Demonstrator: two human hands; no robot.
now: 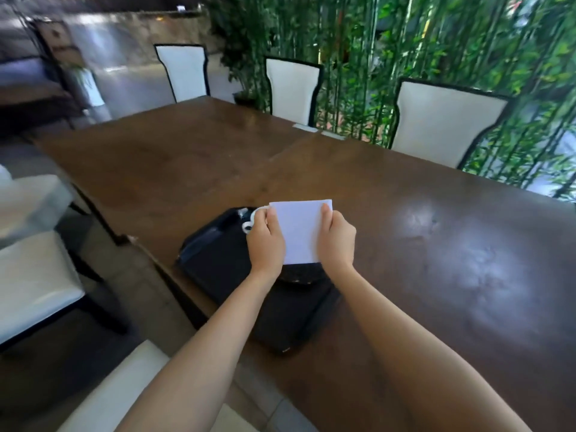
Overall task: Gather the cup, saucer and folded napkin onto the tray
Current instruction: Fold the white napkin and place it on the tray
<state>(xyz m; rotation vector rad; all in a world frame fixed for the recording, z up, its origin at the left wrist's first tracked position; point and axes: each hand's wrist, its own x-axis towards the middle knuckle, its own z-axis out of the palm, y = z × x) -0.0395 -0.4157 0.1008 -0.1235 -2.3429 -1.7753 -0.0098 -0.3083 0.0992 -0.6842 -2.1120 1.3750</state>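
Note:
Both my hands hold a white folded napkin (300, 230) flat in the air above a black tray (218, 260) on the brown table. My left hand (266, 244) grips its left edge and my right hand (336, 241) its right edge. A white cup (254, 218) stands on the tray's far part, mostly hidden behind my left hand and the napkin; its handle points left. A dark saucer (300, 277) with a pale-flecked rim peeks out below the napkin, on the tray.
The long brown table (436, 244) stretches right and away. White chairs with black frames (442, 120) line its far side before a bamboo screen. More white seats (34, 269) stand to the left, close to the table's near edge.

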